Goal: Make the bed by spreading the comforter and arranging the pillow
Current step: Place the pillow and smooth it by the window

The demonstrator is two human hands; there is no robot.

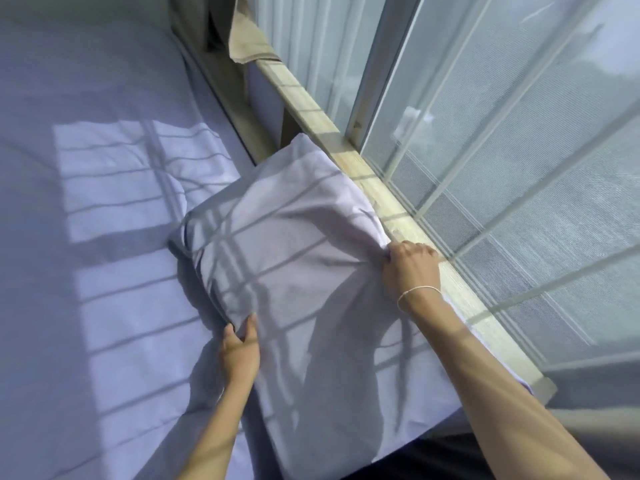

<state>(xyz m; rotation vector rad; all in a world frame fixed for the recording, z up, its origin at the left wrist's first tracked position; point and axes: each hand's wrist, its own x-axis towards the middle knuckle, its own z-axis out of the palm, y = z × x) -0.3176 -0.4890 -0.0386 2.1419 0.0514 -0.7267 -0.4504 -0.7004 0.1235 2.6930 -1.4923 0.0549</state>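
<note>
I am pinching the pillow (pixel 287 258) with both hands: my left hand (pixel 240 351) at its 7 o'clock edge, my right hand (pixel 412 268) at 3 o'clock. It is lying on the sunlit bed (pixel 104 237), touching the wooden rail (pixel 381 202) beside the window (pixel 519 150).

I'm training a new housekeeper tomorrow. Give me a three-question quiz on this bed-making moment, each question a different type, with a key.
1. True or false: both hands hold the pillow.
2. Which hand wears a thin bracelet? A) left B) right C) neither
3. Fill in: the pillow's far edge lies against the wooden ____ below the window.

Key:
1. True: the left hand pinches the near-left edge, and the right hand has a grip on the edge by the window.
2. B
3. ledge
</note>
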